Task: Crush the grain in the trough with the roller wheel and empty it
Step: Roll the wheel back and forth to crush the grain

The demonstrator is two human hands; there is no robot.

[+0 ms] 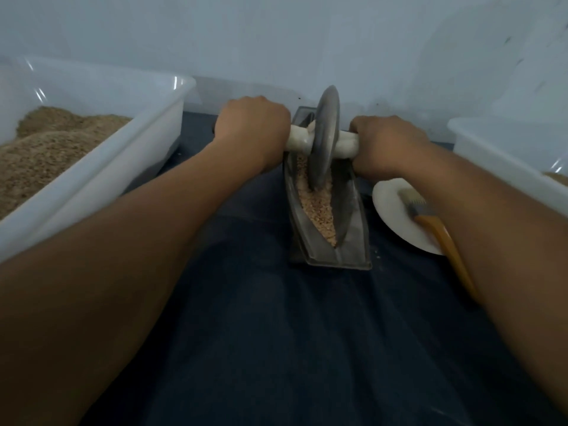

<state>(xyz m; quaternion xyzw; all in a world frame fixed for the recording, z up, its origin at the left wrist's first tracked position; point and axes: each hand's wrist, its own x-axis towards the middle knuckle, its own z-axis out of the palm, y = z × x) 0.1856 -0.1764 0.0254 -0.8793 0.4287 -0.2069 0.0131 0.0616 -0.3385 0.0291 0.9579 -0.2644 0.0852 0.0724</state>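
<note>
Both forearms reach forward; the left hand and right hand each grip the roller wheel's white axle, wheel between them, standing in the grain-filled trough.

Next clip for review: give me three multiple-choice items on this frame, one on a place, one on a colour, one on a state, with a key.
1. Where does the brush lie?
A. in the trough
B. partly on the white plate, right of the trough
C. in the left tub

2. What colour is the brush handle?
A. orange
B. green
C. black

3. What state is the roller wheel in?
A. lying flat on the cloth
B. leaning on the wall
C. upright in the trough, held by both hands

Key:
1 B: its bristles rest on the white plate beside the trough.
2 A: the handle shows orange against the dark cloth.
3 C: the left hand and right hand each grip an axle end, the disc standing in the grain.
</note>
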